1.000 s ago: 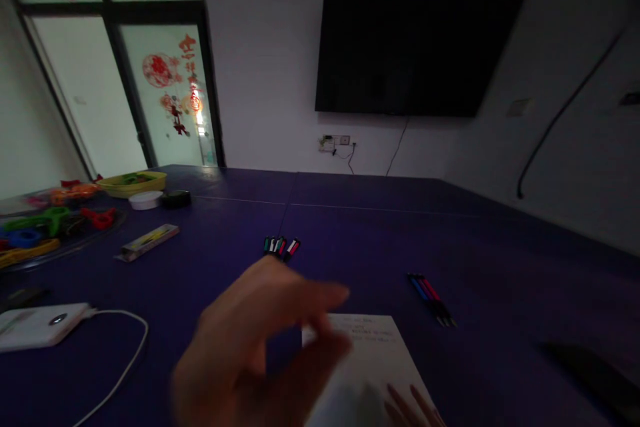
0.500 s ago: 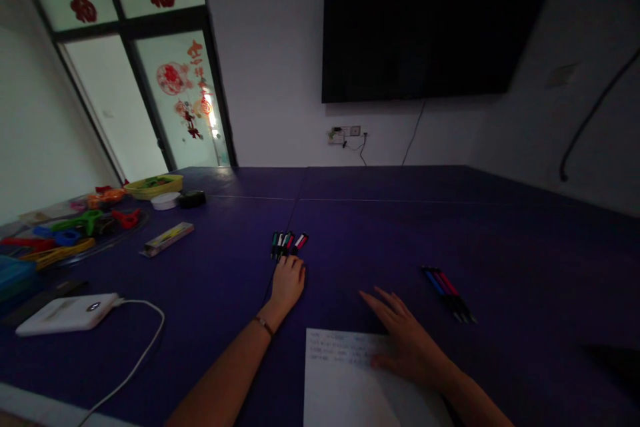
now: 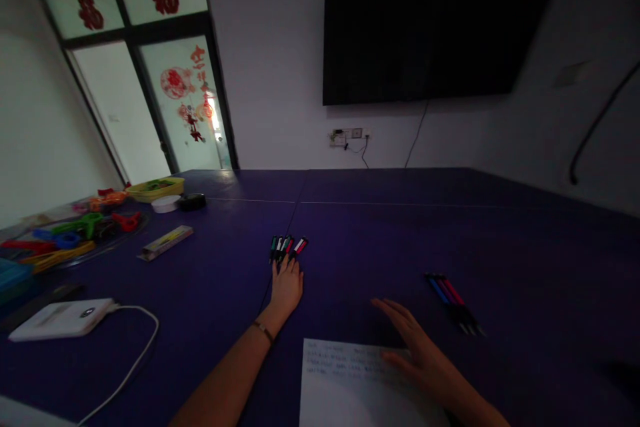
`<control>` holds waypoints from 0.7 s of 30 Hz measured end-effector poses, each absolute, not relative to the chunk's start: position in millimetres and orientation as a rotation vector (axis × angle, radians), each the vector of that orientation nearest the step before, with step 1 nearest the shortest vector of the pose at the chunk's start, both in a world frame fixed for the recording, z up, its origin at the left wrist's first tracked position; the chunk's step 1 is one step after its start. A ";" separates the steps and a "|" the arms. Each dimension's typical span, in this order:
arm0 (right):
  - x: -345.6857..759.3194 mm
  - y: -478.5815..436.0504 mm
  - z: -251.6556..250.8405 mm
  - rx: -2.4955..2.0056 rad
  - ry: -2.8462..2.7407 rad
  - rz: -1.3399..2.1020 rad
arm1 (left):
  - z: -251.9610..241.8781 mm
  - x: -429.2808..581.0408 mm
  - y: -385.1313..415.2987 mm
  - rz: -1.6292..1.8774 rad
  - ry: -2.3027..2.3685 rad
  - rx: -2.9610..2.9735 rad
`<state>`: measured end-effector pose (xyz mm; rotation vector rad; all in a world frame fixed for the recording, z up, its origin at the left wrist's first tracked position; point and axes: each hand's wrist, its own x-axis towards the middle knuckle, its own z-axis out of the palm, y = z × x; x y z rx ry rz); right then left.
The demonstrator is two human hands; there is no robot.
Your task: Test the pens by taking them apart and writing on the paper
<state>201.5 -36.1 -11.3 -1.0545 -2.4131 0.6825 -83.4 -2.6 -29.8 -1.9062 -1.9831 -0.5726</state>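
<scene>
My left hand lies on the purple table with its fingers stretched forward. Its fingertips touch or nearly touch the near ends of several pens in green, white and red; the exact contact is hard to see. One pen with a white and pink barrel lies slanted at the right of that group. Over the upper right part of a sheet of handwritten paper hovers my right hand, fingers apart and holding nothing. To its right, a small row of blue, purple and pink pens lies side by side.
At the left are a white power bank with a cable, a narrow box, colourful scissors and clips, a yellow basket and tape rolls. A large screen hangs on the far wall.
My right hand has shifted slightly right and down, and its fingers now sit closer together. My left hand's fingers have straightened a little towards the pens. The camera view has tilted slightly.
</scene>
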 end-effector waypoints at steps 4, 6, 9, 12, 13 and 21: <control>201.9 -35.8 -12.3 -1.089 -2.371 0.700 | -31.7 -83.5 -1.3 -0.580 -2.000 -1.899; 202.5 -35.4 -13.6 -1.080 -2.357 0.689 | -31.9 -83.3 -0.9 -0.586 -2.008 -1.875; 203.9 -33.6 -16.0 -1.079 -2.342 0.679 | -32.2 -82.7 -0.7 -0.573 -2.005 -1.912; 205.2 -31.4 -18.2 -1.092 -2.327 0.681 | -32.2 -81.7 -1.0 -0.593 -1.977 -1.923; 205.5 -30.8 -18.8 -1.093 -2.321 0.682 | -32.2 -81.3 -1.2 -0.607 -1.976 -1.904; 206.5 -28.2 -21.6 -1.069 -2.271 0.681 | -30.9 -81.7 0.0 -0.660 -1.950 -2.043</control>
